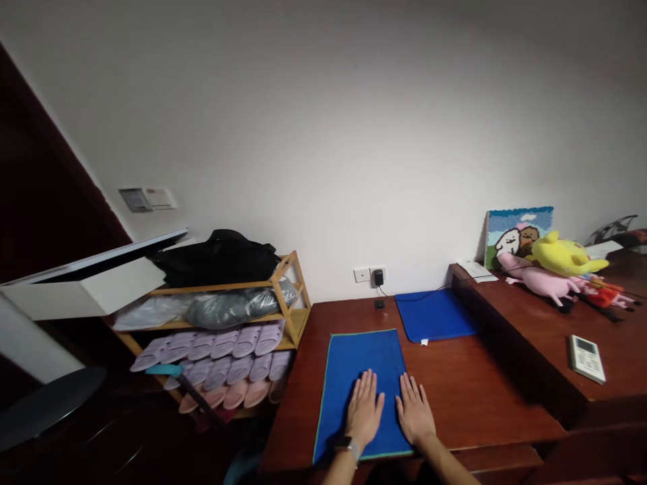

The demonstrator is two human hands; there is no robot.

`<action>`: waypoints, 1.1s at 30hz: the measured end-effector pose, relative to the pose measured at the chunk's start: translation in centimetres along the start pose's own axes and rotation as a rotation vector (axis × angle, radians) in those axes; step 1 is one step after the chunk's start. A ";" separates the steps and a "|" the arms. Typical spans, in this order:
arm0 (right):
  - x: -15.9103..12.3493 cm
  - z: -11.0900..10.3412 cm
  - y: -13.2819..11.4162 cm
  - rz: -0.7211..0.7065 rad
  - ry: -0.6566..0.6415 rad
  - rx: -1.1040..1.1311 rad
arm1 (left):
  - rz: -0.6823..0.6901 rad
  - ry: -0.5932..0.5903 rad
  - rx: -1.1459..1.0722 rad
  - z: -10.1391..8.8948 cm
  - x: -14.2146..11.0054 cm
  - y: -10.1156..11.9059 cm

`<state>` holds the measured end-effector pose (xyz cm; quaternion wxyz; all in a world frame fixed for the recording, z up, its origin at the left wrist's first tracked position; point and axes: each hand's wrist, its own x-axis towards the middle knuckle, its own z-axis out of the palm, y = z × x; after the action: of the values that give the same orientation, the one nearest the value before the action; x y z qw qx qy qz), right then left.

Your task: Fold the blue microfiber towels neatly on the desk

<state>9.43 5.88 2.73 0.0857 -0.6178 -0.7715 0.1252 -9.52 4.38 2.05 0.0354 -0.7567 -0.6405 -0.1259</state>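
A blue cloth (344, 364) with a green edge lies spread on the brown wooden desk (485, 397). My left hand (364, 411) rests palm down on the cloth, its fingers stretched forward, and a watch (348, 444) is on that wrist. Lying flat at the cloth's right edge is my right hand (415, 409), fingers out and slightly spread. Neither hand holds anything. Beyond the cloth, toward the wall, a second blue cloth or mat (435, 316) lies on the desk with a small white tag at its near edge.
On the left, a wooden rack (288, 303) holds rows of slippers (225, 342), bagged items and a black bag (217, 259). A higher cabinet top on the right carries plush toys (540, 276), a picture (518, 232) and a white remote (586, 358). A black plug (378, 277) sits in the wall socket.
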 end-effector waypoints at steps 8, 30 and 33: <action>0.3 1.0 0.1 0.003 0.017 -0.001 | -0.075 -0.130 -0.045 0.6 -1.5 -0.2; -1.7 3.2 1.2 -0.027 0.063 0.053 | 0.055 0.026 -0.105 -1.0 -2.2 0.9; -2.2 2.7 1.1 -0.044 0.054 0.056 | 0.040 -0.058 -0.115 0.1 -1.8 3.1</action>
<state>10.16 3.77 -0.11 0.1267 -0.6012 -0.7785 0.1280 -6.71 2.09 1.88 -0.0242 -0.7736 -0.6176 -0.1396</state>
